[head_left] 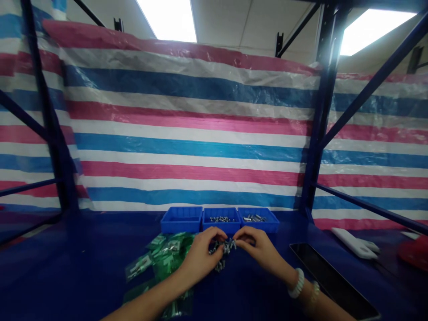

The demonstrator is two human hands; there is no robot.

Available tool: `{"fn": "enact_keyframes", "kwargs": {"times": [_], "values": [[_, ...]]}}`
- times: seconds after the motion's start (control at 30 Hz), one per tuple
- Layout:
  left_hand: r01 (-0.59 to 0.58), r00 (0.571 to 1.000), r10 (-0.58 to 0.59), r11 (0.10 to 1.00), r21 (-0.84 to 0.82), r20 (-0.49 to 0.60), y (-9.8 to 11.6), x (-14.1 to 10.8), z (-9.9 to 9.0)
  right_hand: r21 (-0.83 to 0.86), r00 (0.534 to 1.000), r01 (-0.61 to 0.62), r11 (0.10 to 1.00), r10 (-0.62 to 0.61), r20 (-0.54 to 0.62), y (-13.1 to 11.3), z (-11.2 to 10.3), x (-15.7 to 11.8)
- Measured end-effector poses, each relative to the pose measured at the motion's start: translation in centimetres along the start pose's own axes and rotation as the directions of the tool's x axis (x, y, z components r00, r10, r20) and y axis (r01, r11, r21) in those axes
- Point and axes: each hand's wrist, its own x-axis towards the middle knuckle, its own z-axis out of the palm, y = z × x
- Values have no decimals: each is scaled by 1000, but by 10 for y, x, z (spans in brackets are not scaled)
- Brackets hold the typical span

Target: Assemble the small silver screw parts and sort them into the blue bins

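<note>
A person's left hand and right hand are touching small metal parts, fingers curled, grip unclear, before blue bins lining the tabletop's far edge, pieces likely proving light, stiff, slippery, best pinched mid-length.

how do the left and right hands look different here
The right hand has a white bracelet and a second band at its wrist; the left hand shows none. The left hand is beside the green packets, while the right hand is nearer the black flat device. Both have bent fingers at the small metal pieces.
</note>
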Motion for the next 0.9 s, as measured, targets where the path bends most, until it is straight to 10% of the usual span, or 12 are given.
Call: {"fn": "enact_keyframes", "kwargs": {"times": [0.57, 0.77, 0.9], "values": [[104, 990, -125, 958, -267, -59, 17, -15, 19, 27, 1000, 15, 1000, -14, -16, -22, 12, -13], [-43, 975, 14, 991, -126, -221, 19, -11, 7, 124, 997, 7, 992, -16, 71, -14, 14, -9], [-144, 939, 145, 989, 28, -313, 6, 15, -7, -120, 999, 17, 993, -21, -37, 1, 7, -4]]}}
